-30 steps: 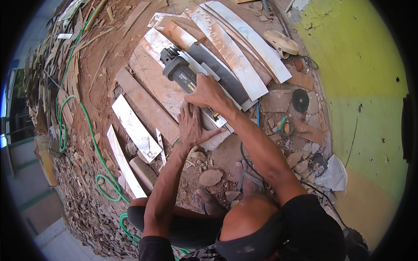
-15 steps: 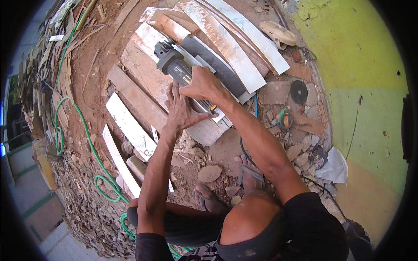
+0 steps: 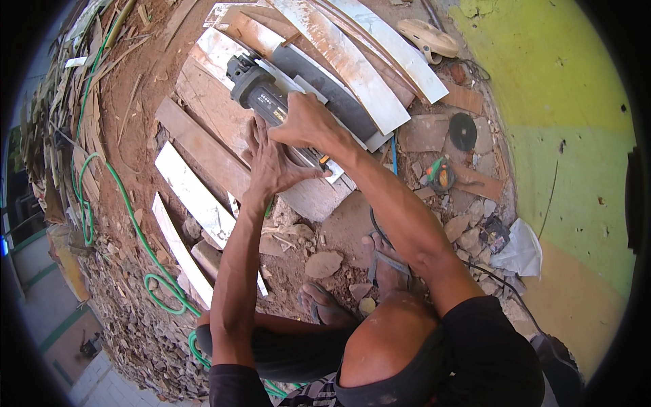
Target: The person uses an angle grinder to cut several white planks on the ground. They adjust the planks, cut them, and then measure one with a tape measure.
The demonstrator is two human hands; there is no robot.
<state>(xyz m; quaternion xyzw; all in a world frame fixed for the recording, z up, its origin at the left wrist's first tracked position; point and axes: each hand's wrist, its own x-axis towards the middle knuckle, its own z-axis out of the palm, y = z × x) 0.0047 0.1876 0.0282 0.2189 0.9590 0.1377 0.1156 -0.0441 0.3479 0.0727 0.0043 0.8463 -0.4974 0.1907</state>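
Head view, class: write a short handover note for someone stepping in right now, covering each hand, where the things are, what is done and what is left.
Right hand: wrapped over the rear body of the angle grinder.
Left hand: fingers spread flat on the slab beside the tool.
Grinder lies on the stacked boards; a spare disc sits on the rubble to the right.
Done: tool gripped, slab steadied. Left: no cut line visible yet, so the cutting itself.

The right hand (image 3: 305, 122) closes around the body of a grey grinder (image 3: 261, 95) lying on a white slab (image 3: 285, 102). The left hand (image 3: 271, 163) presses flat just beside it, fingers spread. Pale strips (image 3: 193, 197) lie to the left, a green hose (image 3: 135, 230) curls over rubble, and a black disc (image 3: 463, 131) lies near the yellow-green wall (image 3: 563, 102).
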